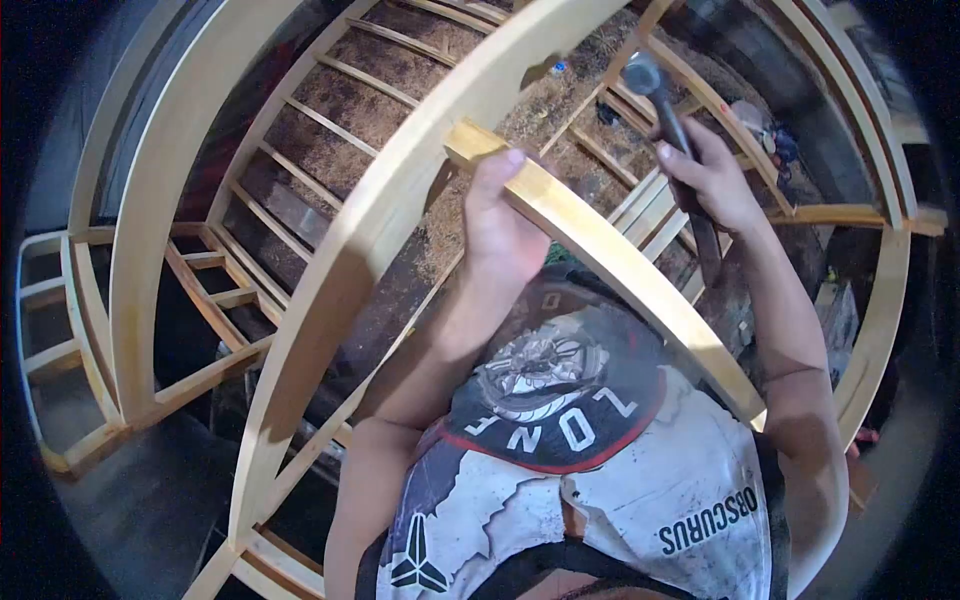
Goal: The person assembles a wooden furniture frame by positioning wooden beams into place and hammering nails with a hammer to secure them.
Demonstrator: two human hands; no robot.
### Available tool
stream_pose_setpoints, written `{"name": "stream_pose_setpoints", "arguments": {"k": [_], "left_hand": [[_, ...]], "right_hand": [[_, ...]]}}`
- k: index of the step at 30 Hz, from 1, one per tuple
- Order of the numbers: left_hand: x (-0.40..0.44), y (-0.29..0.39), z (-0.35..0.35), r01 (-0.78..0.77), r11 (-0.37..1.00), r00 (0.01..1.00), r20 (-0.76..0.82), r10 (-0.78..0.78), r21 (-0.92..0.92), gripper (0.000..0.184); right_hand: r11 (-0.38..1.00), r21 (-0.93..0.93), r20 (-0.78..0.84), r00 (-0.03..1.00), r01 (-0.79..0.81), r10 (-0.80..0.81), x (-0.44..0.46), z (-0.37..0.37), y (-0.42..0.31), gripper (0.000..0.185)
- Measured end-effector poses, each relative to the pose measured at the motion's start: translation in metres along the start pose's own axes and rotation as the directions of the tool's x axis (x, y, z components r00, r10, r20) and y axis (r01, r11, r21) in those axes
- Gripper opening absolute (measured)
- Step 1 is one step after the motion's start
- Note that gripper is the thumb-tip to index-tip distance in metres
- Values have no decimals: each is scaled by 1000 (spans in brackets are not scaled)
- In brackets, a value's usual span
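My left hand [505, 225] is wrapped round a pale wooden bar [610, 255] close to its upper end, thumb on top. That end meets a broad curved wooden beam [345, 240], though I cannot tell whether the two are joined. From there the bar slopes down to the right in front of my body. My right hand [705, 175] grips a hammer [643, 76] by its dark handle. The hammer is raised to the right of the bar, its metal head uppermost and apart from the wood.
More curved wooden frames [175, 200] stand at the left, and another curved frame [875, 330] rises at the right. Behind, slatted wooden pieces [320, 125] lie on a floor strewn with wood shavings [400, 75]. My printed shirt [600, 480] fills the lower middle.
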State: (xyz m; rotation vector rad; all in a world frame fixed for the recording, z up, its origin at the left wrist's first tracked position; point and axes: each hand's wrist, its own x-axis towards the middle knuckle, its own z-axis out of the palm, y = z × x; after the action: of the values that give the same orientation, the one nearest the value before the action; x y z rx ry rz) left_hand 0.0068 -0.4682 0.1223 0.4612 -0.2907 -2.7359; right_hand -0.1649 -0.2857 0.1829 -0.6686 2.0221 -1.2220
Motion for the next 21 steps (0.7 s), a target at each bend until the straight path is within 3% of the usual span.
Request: {"name": "stream_pose_setpoints", "arguments": {"k": [2, 3, 5, 6, 8, 9, 11, 15, 17, 20, 21], "left_hand": [[-18, -18, 3, 79, 994, 996, -37, -76, 70, 19], [-28, -26, 5, 143, 982, 988, -72, -135, 123, 18], [-36, -27, 12, 209, 966, 976, -101, -195, 151, 16], [-38, -26, 17, 226, 938, 973, -109, -203, 262, 18], [-43, -24, 32, 182, 888, 983, -108, -150, 423, 25], [-44, -25, 30, 190, 886, 981, -120, -153, 424, 25], [-39, -25, 30, 159, 862, 987, -99, -126, 481, 29], [-36, -17, 29, 196, 830, 980, -87, -177, 522, 32], [-38, -18, 29, 146, 853, 989, -98, -112, 500, 32], [-41, -18, 29, 156, 855, 988, -92, -127, 494, 34], [-39, -19, 28, 140, 859, 990, -87, -111, 493, 34]], "right_hand": [[964, -260, 69, 995, -52, 72, -3, 7, 14, 47], [969, -230, 158, 980, -86, 125, 5, 8, 46, 52], [938, -110, 276, 896, -329, 347, -1, 24, 25, 47], [936, -105, 284, 892, -336, 352, 7, 30, 43, 47], [918, -349, 321, 896, -190, 307, 30, 47, 90, 47], [919, -342, 327, 892, -196, 312, 30, 50, 93, 47], [946, -319, 466, 860, -55, 207, 38, 60, 87, 49], [955, -210, 715, 699, 210, 3, 54, 90, 67, 53], [924, -302, 702, 710, 235, 49, 65, 87, 45, 51], [870, -209, 663, 718, 447, -210, 66, 92, 41, 52], [863, -210, 671, 709, 460, -215, 69, 92, 49, 52]]}}
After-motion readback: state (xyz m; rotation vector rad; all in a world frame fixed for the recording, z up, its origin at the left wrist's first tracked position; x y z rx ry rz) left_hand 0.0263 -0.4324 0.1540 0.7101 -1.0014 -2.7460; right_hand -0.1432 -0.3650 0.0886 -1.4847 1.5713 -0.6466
